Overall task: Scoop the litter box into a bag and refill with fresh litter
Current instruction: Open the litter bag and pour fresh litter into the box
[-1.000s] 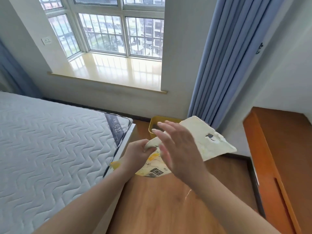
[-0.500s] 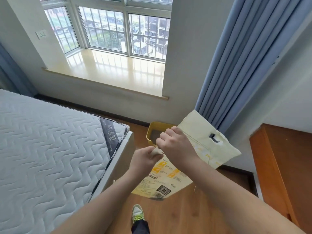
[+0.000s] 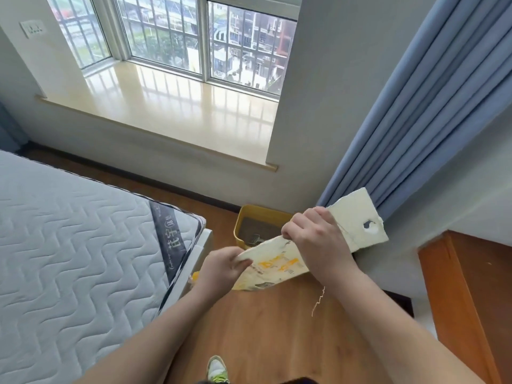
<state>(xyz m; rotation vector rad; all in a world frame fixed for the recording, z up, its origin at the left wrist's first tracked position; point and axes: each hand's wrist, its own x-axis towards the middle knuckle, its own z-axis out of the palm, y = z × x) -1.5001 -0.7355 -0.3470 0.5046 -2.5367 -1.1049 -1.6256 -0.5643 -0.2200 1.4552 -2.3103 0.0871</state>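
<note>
Both hands gripped the bag (image 3: 279,266) above the floor: the left hand (image 3: 221,268) pinched its near edge, the right hand (image 3: 315,239) curled round its middle. Behind it, the box (image 3: 250,217) was half hidden, perhaps with a scoop inside. Bag print was too blurred to read; the mattress (image 3: 69,245) label was unclear.
</note>
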